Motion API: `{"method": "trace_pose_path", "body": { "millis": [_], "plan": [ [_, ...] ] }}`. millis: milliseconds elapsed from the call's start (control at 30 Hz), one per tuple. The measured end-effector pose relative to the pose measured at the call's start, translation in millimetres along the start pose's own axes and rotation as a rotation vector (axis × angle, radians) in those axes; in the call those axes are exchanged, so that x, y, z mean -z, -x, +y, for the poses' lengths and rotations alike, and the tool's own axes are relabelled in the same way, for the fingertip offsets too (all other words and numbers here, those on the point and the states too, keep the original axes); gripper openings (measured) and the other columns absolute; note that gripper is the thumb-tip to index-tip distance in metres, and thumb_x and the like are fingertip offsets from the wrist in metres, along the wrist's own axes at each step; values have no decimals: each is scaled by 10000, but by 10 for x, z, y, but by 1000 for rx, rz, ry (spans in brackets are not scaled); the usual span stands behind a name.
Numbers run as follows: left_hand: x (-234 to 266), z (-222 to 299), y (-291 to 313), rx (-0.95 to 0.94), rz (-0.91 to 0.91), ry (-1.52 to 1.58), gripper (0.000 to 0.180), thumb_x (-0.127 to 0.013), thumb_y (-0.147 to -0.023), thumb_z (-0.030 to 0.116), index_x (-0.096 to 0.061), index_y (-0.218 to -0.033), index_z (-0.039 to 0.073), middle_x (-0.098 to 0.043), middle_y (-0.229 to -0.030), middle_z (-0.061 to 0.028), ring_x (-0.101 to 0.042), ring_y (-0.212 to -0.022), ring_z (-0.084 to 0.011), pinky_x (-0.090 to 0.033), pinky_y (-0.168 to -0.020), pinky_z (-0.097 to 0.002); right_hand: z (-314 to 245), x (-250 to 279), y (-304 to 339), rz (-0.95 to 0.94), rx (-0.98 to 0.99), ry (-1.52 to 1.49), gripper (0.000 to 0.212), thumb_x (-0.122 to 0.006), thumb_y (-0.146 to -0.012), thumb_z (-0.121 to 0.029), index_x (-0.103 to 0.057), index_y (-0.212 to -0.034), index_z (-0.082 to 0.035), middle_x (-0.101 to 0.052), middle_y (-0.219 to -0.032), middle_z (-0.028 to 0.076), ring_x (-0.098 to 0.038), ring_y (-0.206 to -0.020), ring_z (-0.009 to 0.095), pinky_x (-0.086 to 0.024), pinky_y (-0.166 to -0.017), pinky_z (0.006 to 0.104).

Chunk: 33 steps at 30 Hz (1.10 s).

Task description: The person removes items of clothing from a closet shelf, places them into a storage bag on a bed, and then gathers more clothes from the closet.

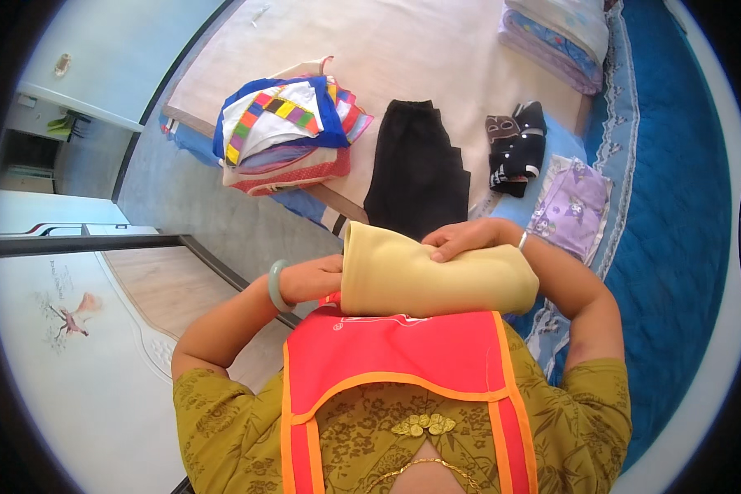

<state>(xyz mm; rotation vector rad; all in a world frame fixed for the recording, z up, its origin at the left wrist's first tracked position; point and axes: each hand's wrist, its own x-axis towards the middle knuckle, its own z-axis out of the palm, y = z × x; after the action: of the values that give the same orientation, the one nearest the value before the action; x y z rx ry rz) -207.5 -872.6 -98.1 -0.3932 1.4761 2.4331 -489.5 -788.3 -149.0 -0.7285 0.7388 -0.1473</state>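
Note:
A pale yellow folded cloth (432,280), its kind hard to tell, is held up in front of my red apron. My left hand (314,280), with a pale green bangle on the wrist, grips its left end; those fingertips are hidden behind or inside the fold. Over the top edge curls my right hand (471,237), thumb and fingers pressed onto the fabric. Just beyond the cloth lie folded black trousers (416,169) on the bed.
The bed (420,49) carries a pile of folded clothes (280,156) at left. Small dark garments (517,148) and a purple printed cloth (572,210) lie at right. Folded quilts (556,41) stand at the far right, beside a blue spread (675,165).

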Motion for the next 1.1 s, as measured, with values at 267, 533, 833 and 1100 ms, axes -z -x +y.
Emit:
{"method": "trace_pose_path", "body": {
  "millis": [267,533,833,1100],
  "plan": [
    [18,211,110,-95,-12,-179,416,-496,-895,182,-416,-1256,-10,-471,-1243,-101,-431,-1132,-157,-348,-952,-306,-579,-126,252,-28,62,158,703,-704,-704,-415,-441,-1175,36,-570,-1019,91,-571,-883,134,-481,-740,266],
    [913,381,143,-223,347,-183,224,-497,-880,108,-543,-1065,-9,-593,-1007,-54,-535,-972,-104,-413,-876,-259,-483,-158,289,190,327,-248,745,-717,-697,-321,-372,-1263,19,-530,-1144,96,-540,-1001,151,-446,-856,290],
    [2829,167,-525,31,416,-1234,358,-467,-716,-50,-571,-1054,4,-601,-1007,-145,-574,-952,-294,-455,-846,-352,122,-119,-282,851,851,-744,458,-517,-848,-334,-471,-1152,5,-582,-1060,103,-587,-894,187,-487,-747,286],
    [3544,174,-1788,144,-642,-2133,505,-564,-779,226,-442,-1270,223,-343,-1372,-92,-260,-1302,-293,-259,-1032,-424,-107,-688,-1326,1310,1038,-1165,516,-595,-821,-389,-479,-1123,13,-592,-980,85,-594,-826,148,-496,-692,268]
  ]
}}
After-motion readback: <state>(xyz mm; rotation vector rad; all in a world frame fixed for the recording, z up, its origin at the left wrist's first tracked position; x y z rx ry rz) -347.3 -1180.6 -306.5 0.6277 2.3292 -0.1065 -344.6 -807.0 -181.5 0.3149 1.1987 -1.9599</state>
